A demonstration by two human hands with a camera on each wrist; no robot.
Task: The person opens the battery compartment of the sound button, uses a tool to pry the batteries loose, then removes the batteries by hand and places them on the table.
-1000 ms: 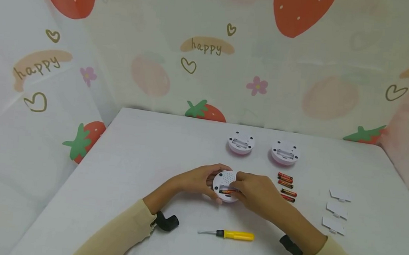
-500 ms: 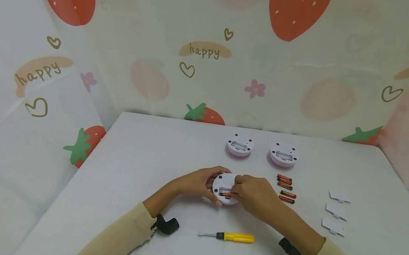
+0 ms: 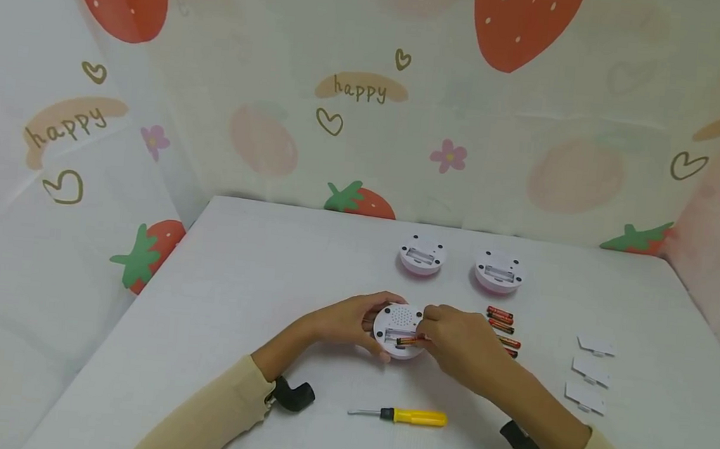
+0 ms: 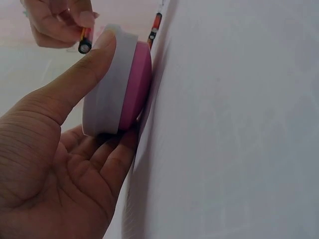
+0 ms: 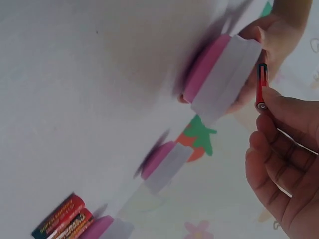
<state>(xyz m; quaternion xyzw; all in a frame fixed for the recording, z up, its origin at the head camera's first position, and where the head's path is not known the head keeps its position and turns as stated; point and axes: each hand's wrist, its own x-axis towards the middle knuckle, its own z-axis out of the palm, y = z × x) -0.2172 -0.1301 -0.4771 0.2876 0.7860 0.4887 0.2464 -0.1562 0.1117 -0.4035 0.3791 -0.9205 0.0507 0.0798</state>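
Observation:
My left hand [image 3: 346, 320] grips a round device [image 3: 398, 318] by its side, thumb and fingers spread around the rim. It has a white underside turned up, with a speaker grille and an uncovered battery slot; the left wrist view shows its pink lower part [image 4: 137, 84] against the table. Between thumb and forefinger, my right hand [image 3: 461, 345] pinches a red and black battery [image 5: 262, 87]. In the left wrist view this battery [image 4: 85, 41] is clear of the device, above its upturned underside. From the head view it overlaps the slot.
Two similar devices [image 3: 421, 257] lie upturned at the back, their slots uncovered. Several batteries [image 3: 501, 314] lie right of my right hand, partly behind it. Farther right are three white covers [image 3: 585, 397]. A yellow-handled screwdriver [image 3: 417, 417] lies in front.
My right hand has shifted slightly right, drawing the battery rightward over the slot. My left hand and the device keep their place.

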